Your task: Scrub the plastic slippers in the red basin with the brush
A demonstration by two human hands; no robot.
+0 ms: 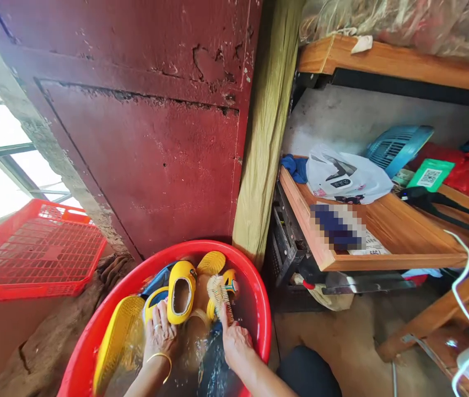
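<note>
Both my hands are at a red tub (pixel 264 309) of murky water with several yellow slippers in it. My left hand (pixel 160 330), with a ring and a gold bangle, is closed on the near edge of a yellow slipper (pixel 182 270), whose foot opening faces me. Wrapped around the handle of a scrub brush (pixel 219 293) is my right hand (pixel 236 339); the pale bristles show above the water. A long yellow sole (pixel 116 336) leans against the tub's left side. Another yellow sole (pixel 211 263) pokes out at the back. Dark and blue pieces lie partly under water.
A red plastic crate (pixel 52 251) lies to the left. Behind the tub are a dark red door (pixel 155 149) and a wooden post (pixel 265 138). On the right, a wooden shelf (pixel 416 226) carries a white plastic bag (pixel 348 175) and a blue fan (pixel 399 146). A white cable (pixel 468 298) hangs in front.
</note>
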